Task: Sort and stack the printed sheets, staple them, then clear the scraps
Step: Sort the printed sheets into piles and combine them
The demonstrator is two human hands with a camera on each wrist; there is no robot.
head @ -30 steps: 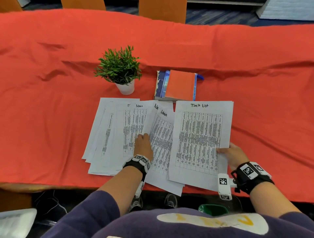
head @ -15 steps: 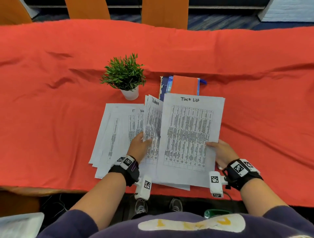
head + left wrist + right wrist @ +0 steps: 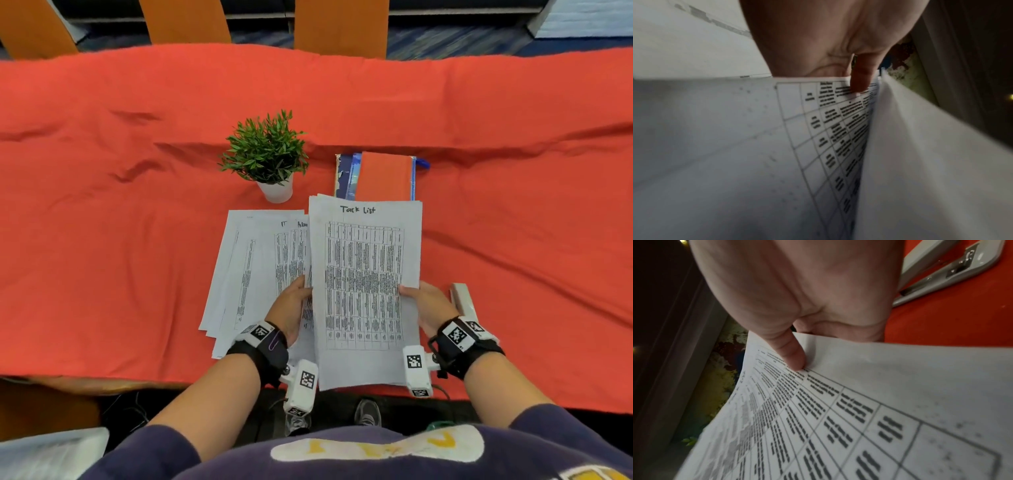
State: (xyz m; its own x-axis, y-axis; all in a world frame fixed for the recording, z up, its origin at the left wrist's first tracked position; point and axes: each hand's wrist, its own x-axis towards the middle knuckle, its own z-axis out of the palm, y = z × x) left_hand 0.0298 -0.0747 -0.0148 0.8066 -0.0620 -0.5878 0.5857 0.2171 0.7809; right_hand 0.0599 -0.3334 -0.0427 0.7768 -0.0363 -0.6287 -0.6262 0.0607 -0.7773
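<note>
A sheet headed "Task List" (image 3: 364, 274) tops a small bundle of printed sheets raised off the table. My right hand (image 3: 419, 301) pinches its right edge, thumb (image 3: 791, 353) on the printed table (image 3: 818, 418). My left hand (image 3: 291, 305) holds sheets at the bundle's left edge, thumb (image 3: 860, 78) pressing a printed page (image 3: 828, 138) tucked under the top sheet (image 3: 931, 162). More printed sheets (image 3: 253, 267) lie fanned on the red cloth to the left. A grey stapler (image 3: 462, 301) lies just right of my right hand; its base (image 3: 941, 267) shows in the right wrist view.
A potted green plant (image 3: 267, 154) stands behind the fanned sheets. A stack of books with a red cover (image 3: 380, 176) lies behind the held bundle. The red tablecloth (image 3: 102, 222) runs wide on both sides. Orange chair backs (image 3: 339, 24) stand beyond the far edge.
The sheets my left hand lifted have swung under the Task List sheet, and both hands now hold them as one bundle. The stapler has come into sight beside my right hand.
</note>
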